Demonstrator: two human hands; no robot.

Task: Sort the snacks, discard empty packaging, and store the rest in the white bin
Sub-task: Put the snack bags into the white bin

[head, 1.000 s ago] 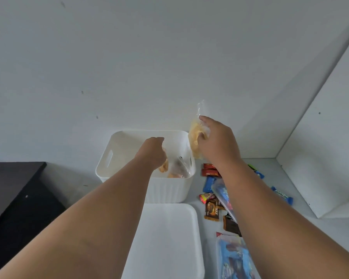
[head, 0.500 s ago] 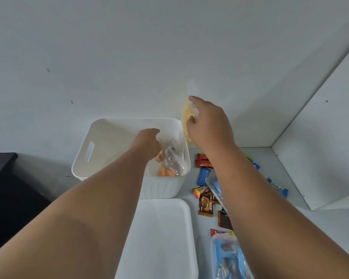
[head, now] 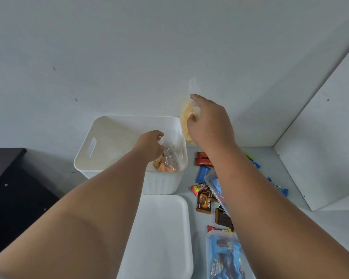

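Little shifted: left hand (head: 149, 147) grips clear bag (head: 172, 160) in white bin (head: 101, 135); your right hand (head: 210, 121) pinches yellow bag (head: 184, 127), which could miss the rim.

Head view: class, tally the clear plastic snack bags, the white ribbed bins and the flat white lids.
Clear plastic snack bags: 2, the bag of orange pieces and the bag of yellow pieces
White ribbed plastic bin: 1
Flat white rectangular lid: 1
Total: 4
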